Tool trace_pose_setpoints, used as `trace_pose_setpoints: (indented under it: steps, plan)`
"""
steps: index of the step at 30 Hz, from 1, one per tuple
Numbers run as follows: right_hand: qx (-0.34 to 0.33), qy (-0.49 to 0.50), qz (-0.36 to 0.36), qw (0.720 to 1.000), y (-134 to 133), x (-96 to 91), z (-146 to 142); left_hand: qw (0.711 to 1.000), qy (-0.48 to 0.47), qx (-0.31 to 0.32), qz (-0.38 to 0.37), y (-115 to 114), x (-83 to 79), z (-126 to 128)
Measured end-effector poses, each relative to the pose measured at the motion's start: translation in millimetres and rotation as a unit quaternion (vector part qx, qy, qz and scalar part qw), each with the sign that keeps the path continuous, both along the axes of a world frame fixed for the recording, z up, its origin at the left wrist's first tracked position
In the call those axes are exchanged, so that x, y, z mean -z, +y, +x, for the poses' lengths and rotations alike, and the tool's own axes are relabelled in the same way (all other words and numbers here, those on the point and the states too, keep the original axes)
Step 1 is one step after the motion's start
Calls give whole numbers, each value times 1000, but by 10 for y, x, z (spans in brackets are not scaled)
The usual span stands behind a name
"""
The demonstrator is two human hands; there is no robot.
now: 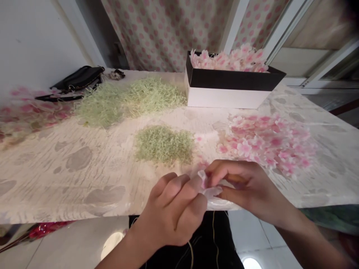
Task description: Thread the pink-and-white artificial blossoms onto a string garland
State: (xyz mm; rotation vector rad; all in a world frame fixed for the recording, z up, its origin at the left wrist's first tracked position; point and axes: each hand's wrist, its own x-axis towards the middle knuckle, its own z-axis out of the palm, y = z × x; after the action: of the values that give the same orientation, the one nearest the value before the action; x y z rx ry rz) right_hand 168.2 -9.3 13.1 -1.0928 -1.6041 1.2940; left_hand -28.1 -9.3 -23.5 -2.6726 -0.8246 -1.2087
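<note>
Both my hands meet at the front edge of the table, pinching a small, pale, translucent pink artificial flower (206,188) between their fingertips. My left hand (174,211) curls over it from the near side. My right hand (241,185) holds it from the right, and part of the flower is hidden by my fingers. A thin yellowish thread (214,233) hangs below them. Loose pink artificial blossoms (266,142) lie close beyond my right hand, and a pile of fine green fibre (164,145) sits beyond my left.
A black-and-white box (230,89) filled with pink blossoms stands at the back. Behind the near green pile lies a larger pale green fibre heap (131,99). A black bag (78,79) lies at the far left corner. The patterned tablecloth (70,186) covers the table, with a polka-dot curtain (159,33) behind.
</note>
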Motion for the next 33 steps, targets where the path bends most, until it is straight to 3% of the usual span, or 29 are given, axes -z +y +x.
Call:
trace_pose_setpoints:
  steps: [3, 5, 8, 10, 12, 16, 22, 26, 33]
  plan:
    - [10, -18, 53, 998, -51, 18, -32, 975, -140, -9, -172, -40, -33, 19]
    - [7, -23, 86, 996, -82, 31, -39, 923, -216, 5, -319, -68, -75, 34]
    - [-9, -22, 118, 993, -103, 40, -42, 829, -256, 46, -495, -92, -136, 53]
    - [-14, -27, 137, 990, -105, 41, -43, 784, -284, 65, -548, -94, -159, 65]
    - [-11, -45, 152, 987, -103, 46, -44, 764, -311, 73, -561, -89, -165, 80]
    - [4, -77, 166, 983, -100, 78, -49, 755, -344, 88, -551, -90, -152, 98]
    - [10, -43, 197, 979, -96, 114, -84, 753, -314, 90, -572, -145, -149, 74]
    - [5, -41, 196, 980, -95, 105, -102, 784, -315, 77, -529, -145, -155, 93]
    - [-1, -69, 143, 987, -157, 116, -107, 814, -317, 83, -481, -161, -103, 104]
